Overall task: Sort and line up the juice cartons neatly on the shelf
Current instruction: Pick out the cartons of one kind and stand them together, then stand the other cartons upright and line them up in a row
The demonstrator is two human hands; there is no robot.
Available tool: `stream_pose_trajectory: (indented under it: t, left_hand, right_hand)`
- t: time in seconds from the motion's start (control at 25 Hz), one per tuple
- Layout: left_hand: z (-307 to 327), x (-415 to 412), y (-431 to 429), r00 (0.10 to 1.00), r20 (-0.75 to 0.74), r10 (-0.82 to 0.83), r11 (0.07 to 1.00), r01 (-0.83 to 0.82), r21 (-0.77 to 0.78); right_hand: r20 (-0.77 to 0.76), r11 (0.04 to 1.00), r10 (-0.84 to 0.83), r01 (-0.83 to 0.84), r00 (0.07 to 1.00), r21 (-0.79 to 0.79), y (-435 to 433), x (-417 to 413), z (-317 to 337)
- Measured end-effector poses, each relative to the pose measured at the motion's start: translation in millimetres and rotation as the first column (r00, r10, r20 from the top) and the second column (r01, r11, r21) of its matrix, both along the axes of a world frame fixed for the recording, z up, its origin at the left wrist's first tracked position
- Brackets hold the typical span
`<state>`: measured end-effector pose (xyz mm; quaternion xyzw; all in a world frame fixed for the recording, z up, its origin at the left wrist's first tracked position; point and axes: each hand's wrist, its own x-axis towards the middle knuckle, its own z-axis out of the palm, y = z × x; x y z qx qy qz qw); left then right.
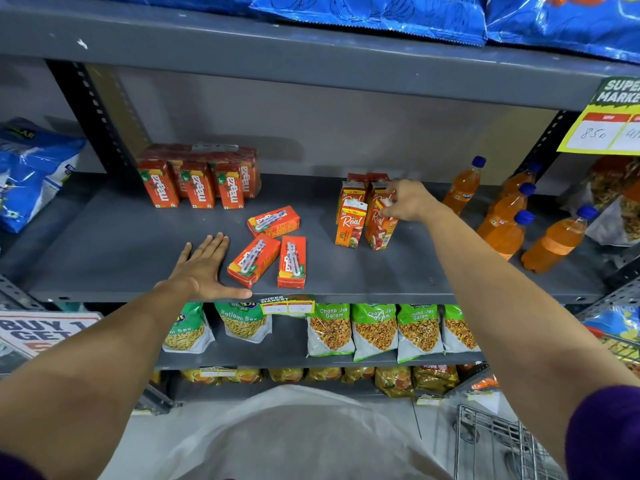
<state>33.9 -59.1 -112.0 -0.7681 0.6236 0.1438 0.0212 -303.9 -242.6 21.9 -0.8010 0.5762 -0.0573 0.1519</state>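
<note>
On the grey shelf point(138, 244) several red Maaza cartons point(197, 183) stand upright in a block at the back left. Three more Maaza cartons lie flat in the middle: one point(273, 221) behind, two point(254, 260) point(292, 262) near the front edge. Right of them stand several orange Real cartons point(350, 223). My right hand point(405, 200) grips the top of the front right Real carton point(379, 230), which tilts slightly. My left hand point(204, 266) lies flat and open on the shelf, just left of the lying cartons, touching none.
Several orange soda bottles point(502, 216) stand at the shelf's right end. Blue bags point(27, 174) sit at the far left. Snack packets point(374, 330) fill the shelf below. A wire cart point(491, 441) is at the lower right. Price tags point(602, 126) hang from the upper shelf edge.
</note>
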Motion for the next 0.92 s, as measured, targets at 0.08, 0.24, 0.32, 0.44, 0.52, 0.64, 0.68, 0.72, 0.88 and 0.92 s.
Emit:
stream_pose_trajectory:
  t: [0.08, 0.24, 0.32, 0.44, 0.52, 0.64, 0.68, 0.72, 0.88, 0.92]
  left_hand:
    - [0.2, -0.4, 0.2, 1.0, -0.002, -0.002, 1.0, 0.002, -0.005]
    - [0.0, 0.2, 0.2, 1.0, -0.011, -0.007, 1.0, 0.007, -0.007]
    - [0.3, 0.9, 0.2, 1.0, -0.012, -0.01, 1.0, 0.01, -0.003]
    - [1.3, 1.1, 0.2, 1.0, -0.017, -0.011, 1.0, 0.011, 0.004]
    - [2.1, 0.4, 1.8, 1.0, -0.024, -0.011, 1.0, 0.011, 0.004]
    - [3.2, 2.0, 2.7, 0.999, -0.042, -0.021, 1.0, 0.02, -0.013]
    - [3.6, 2.5, 2.7, 0.998, -0.053, -0.027, 0.999, 0.026, -0.019]
    - [3.3, 4.3, 4.2, 0.998, -0.063, -0.028, 0.999, 0.026, -0.025]
    - [1.9, 17.1, 14.2, 0.996, -0.081, -0.048, 0.998, 0.045, -0.036]
    - [2.4, 21.7, 16.7, 0.995, -0.081, -0.05, 0.998, 0.048, -0.036]
  right_hand:
    - [0.083, 0.997, 0.007, -0.013, 0.997, 0.074, -2.1, -5.3, -1.9]
    - [0.169, 0.994, 0.062, -0.077, 0.984, 0.079, -3.0, -8.3, -6.2]
    - [0.181, 0.993, 0.079, -0.093, 0.98, 0.071, -3.3, -8.6, -8.3]
    - [0.19, 0.993, 0.075, -0.092, 0.979, 0.078, -3.9, -11.4, -10.5]
    - [0.209, 0.993, 0.068, -0.087, 0.976, 0.083, -0.8, -8.8, -6.9]
    - [0.289, 0.997, 0.036, -0.015, 0.957, -0.075, 6.8, 11.6, 9.1]
    - [0.309, 0.987, 0.056, -0.006, 0.949, -0.163, 11.9, 23.4, 15.0]
    - [0.31, 0.968, 0.111, -0.032, 0.944, -0.249, 19.6, 39.4, 19.0]
    - [0.08, 0.879, 0.438, -0.408, 0.895, -0.246, 54.5, 115.2, -3.2]
    - [-0.017, 0.845, 0.519, -0.516, 0.855, -0.136, 63.8, 130.8, -16.5]
